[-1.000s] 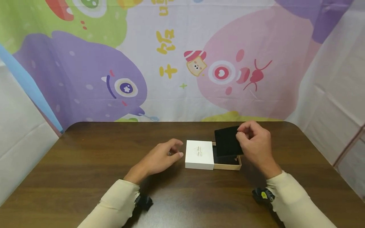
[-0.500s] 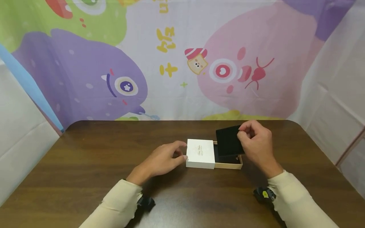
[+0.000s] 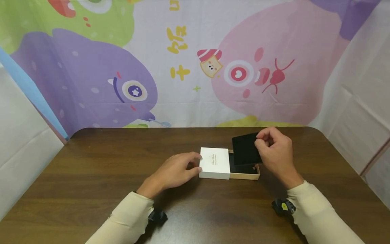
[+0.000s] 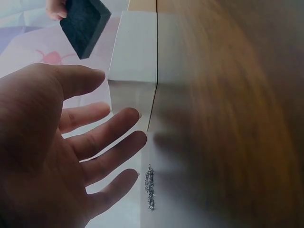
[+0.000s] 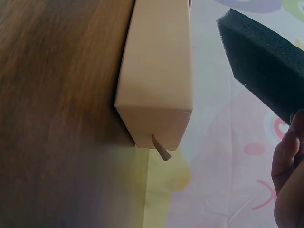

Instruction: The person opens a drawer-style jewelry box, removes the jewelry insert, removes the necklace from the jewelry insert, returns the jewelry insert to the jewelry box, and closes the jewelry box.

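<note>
A small white slide-out box (image 3: 214, 163) with printed lettering lies on the table. Its tan drawer (image 3: 245, 176) is partly pulled out to the right, with black inside. Above the drawer, a tilted square black foam pad (image 3: 246, 149) is pinched at its right edge between the thumb and fingers of my right hand (image 3: 275, 156). My left hand (image 3: 175, 171) is at the box's left end, thumb and fingertips at its edge, fingers loosely bent and spread. A silver chain (image 4: 150, 187) lies beside the left fingers, hidden from the head view.
The brown wooden table (image 3: 195, 213) ends at a cartoon-printed cloth (image 3: 189, 108) behind. Pale cloth hangs at both sides. A short tan pull tab (image 5: 161, 148) sticks out of the drawer's end in the right wrist view.
My left hand has moved right, closing the gap to the box's left end. The right hand still holds the foam pad above the drawer, nearly unmoved.
</note>
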A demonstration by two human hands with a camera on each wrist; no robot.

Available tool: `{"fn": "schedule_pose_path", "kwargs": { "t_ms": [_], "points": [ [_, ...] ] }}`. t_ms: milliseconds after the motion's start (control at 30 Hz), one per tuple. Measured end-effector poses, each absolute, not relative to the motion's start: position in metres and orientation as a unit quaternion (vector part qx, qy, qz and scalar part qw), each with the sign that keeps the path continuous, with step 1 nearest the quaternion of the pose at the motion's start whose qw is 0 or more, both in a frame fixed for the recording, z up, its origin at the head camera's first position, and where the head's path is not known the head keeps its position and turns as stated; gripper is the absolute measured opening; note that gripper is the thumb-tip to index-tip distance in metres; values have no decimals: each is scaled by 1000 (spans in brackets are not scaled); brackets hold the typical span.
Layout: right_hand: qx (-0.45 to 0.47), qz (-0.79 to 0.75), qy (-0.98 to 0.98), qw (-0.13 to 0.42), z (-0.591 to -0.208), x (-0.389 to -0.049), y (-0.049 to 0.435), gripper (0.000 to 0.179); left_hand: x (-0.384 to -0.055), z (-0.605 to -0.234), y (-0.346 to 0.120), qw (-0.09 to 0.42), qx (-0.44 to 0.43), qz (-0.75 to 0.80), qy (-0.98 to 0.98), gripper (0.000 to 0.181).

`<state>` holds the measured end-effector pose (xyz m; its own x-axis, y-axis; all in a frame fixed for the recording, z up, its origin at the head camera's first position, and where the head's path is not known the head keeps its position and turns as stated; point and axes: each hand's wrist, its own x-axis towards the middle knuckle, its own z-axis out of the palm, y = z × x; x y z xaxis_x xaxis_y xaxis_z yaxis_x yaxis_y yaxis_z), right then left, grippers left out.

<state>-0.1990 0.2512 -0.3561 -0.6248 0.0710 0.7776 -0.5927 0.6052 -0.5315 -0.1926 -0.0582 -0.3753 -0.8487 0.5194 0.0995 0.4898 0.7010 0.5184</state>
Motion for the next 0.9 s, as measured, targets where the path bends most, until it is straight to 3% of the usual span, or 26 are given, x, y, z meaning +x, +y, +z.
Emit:
{"fn": "schedule_pose_path", "kwargs": {
  "t_ms": [900],
  "points": [
    [111,451,-817,342,-356,-198,252,16,-189,-376,-56,29,293,299,908,32]
  ]
}}
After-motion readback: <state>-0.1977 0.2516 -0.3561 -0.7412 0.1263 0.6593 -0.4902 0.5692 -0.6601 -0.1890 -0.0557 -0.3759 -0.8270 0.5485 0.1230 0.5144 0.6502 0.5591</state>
